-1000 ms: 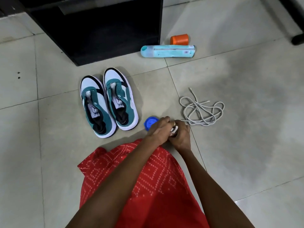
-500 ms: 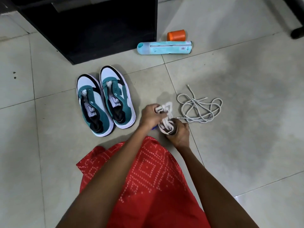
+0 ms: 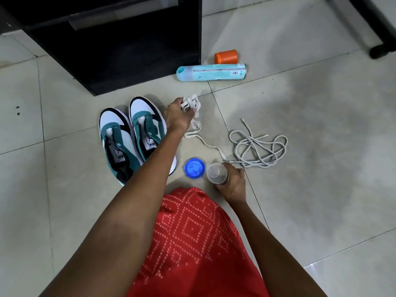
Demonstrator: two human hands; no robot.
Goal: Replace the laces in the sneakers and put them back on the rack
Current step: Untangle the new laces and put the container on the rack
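Observation:
Two teal, white and black sneakers [image 3: 120, 144] lie side by side on the tiled floor with no laces in them. My left hand [image 3: 176, 116] is raised beside their toes and grips a bunch of flat white laces [image 3: 191, 105]; one end trails down across the floor towards my right hand. My right hand [image 3: 232, 181] holds a small clear plastic jar [image 3: 216, 173] lying on its side, mouth towards the sneakers. Its blue lid [image 3: 194, 168] rests on the floor next to it. A loose tangle of grey round laces [image 3: 259, 148] lies to the right.
A black rack or cabinet [image 3: 120, 43] stands at the back left. A teal spray can [image 3: 211, 72] lies on its side beside an orange cap [image 3: 226, 56]. A black furniture leg [image 3: 381, 39] is at the top right. My red patterned garment [image 3: 192, 243] covers the foreground.
My left hand has pulled the white laces out of the jar and lifted them up and away towards the sneakers' toes. The blue lid has come back into sight. The right hand still holds the jar.

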